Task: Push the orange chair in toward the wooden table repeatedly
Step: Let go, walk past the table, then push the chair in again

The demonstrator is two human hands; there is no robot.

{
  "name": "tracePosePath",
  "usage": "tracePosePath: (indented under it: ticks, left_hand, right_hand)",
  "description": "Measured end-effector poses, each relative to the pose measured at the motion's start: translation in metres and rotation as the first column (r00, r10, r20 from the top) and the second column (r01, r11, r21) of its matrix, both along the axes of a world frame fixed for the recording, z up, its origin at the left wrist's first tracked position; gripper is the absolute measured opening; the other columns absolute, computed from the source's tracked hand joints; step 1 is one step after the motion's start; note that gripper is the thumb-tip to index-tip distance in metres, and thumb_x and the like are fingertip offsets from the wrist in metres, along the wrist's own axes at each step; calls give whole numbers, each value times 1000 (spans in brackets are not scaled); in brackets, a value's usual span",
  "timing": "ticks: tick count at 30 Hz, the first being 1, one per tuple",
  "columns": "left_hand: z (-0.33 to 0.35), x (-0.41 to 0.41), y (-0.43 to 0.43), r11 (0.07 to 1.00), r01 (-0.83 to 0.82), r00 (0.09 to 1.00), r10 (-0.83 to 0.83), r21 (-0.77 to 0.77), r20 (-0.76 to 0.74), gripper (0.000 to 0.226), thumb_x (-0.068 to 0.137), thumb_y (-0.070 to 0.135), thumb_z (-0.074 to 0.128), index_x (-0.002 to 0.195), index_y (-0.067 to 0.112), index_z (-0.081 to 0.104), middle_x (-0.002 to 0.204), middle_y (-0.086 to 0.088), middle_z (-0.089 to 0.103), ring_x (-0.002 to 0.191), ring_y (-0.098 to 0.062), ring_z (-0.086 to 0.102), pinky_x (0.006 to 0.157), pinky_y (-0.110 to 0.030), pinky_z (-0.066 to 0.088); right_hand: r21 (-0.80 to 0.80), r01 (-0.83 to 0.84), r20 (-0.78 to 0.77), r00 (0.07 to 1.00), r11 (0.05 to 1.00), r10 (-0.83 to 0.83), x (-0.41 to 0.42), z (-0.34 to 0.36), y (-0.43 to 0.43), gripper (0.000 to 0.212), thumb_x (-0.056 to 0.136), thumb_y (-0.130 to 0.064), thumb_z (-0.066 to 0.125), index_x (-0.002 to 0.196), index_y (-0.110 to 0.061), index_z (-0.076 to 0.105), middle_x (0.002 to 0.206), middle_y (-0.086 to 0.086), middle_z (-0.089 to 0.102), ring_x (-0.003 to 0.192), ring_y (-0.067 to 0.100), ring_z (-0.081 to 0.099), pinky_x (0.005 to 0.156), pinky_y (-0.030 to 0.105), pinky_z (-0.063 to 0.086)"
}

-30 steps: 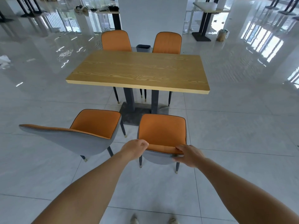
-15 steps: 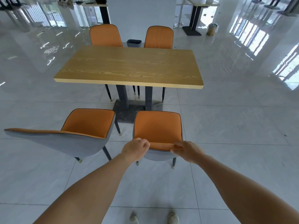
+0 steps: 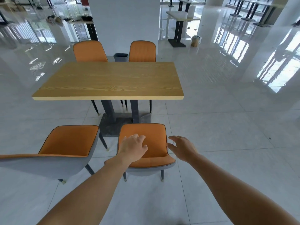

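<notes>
The orange chair (image 3: pixel 155 140) with a grey shell stands just short of the near edge of the wooden table (image 3: pixel 110 80), its seat outside the tabletop. My left hand (image 3: pixel 133 146) hovers over the seat with fingers spread, holding nothing. Beside the chair's right edge, my right hand (image 3: pixel 181 148) is open too, fingers apart, off the backrest.
A second orange chair (image 3: pixel 69 142) stands to the left, turned at an angle, its grey backrest reaching the left frame edge. Two more orange chairs (image 3: pixel 142 51) sit at the table's far side with a grey bin (image 3: pixel 121 56) between them. Glossy tiled floor lies to the right.
Both hands let go of the chair's backrest and lifted forward, fingers now spread. The view rose, so the table and chair sit lower in frame.
</notes>
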State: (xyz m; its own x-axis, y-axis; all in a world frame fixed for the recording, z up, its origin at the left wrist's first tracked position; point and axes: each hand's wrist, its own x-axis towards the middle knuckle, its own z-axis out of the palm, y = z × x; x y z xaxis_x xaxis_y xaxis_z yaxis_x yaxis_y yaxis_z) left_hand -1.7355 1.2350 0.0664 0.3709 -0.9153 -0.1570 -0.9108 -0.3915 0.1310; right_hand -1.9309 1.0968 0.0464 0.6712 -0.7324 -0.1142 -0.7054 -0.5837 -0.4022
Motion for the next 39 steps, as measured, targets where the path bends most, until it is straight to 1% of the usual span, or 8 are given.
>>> tracePosePath:
  ticks: [10,15,18,22,26,29,34,39]
  left_hand:
    - [22,-82,-116,998,-25,995,30,-53,95,55,100,52,41,148,25,40,151,-5,49,139,-26,44,116,-54,32]
    - [26,-110,-181,999,0,993,5,-48,120,47,99,49,42,138,25,48,136,-3,58,125,-22,53,105,-47,43]
    - [25,-119,-230,999,-8,997,10,-36,80,46,99,47,41,139,25,46,134,-3,57,125,-23,51,106,-47,42]
    - [22,-115,-312,997,-24,999,26,-67,27,43,98,46,39,132,20,47,120,-5,58,116,-25,54,95,-45,48]
    - [21,-106,-404,995,-25,999,28,-101,24,48,99,46,40,139,20,45,134,-4,56,122,-24,52,99,-43,47]
    - [27,-101,-469,998,-15,1000,17,-65,24,48,100,44,37,141,19,42,131,-4,55,117,-24,52,93,-39,46]
    - [42,-89,-575,998,-3,1000,4,-66,26,49,101,43,39,143,18,42,135,-6,54,121,-25,51,95,-40,46]
    - [39,-76,-666,996,-41,998,45,-78,49,46,100,45,39,138,19,44,125,-5,57,116,-25,52,91,-40,45]
  right_hand:
    - [-48,-56,-51,997,997,53,-84,30,-119,53,98,-54,48,142,-25,48,139,2,58,126,26,51,97,41,46]
    - [-89,-65,-81,995,994,58,-109,39,-182,49,98,-55,46,138,-27,50,137,0,57,123,26,51,94,41,46]
    - [-94,-59,-96,994,994,50,-121,38,-230,48,97,-54,47,137,-28,50,137,0,57,123,26,51,96,41,46]
    - [-94,-41,-105,994,995,31,-128,35,-311,51,98,-54,48,142,-28,47,140,-1,56,125,26,50,99,41,45]
    - [-103,-27,-140,990,994,12,-126,42,-401,50,98,-53,48,140,-27,49,138,-1,57,124,26,50,99,41,44]
    - [-98,-13,-158,987,995,-2,-121,53,-463,49,97,-54,48,139,-28,48,137,-1,57,125,26,49,99,41,43]
    - [-106,-13,-138,990,994,-2,-107,69,-568,49,97,-54,48,140,-30,48,138,-2,56,125,26,48,100,40,42]
    - [-99,-48,-137,990,994,35,-85,64,-664,48,98,-53,48,138,-29,49,136,-1,57,124,26,49,100,42,43]
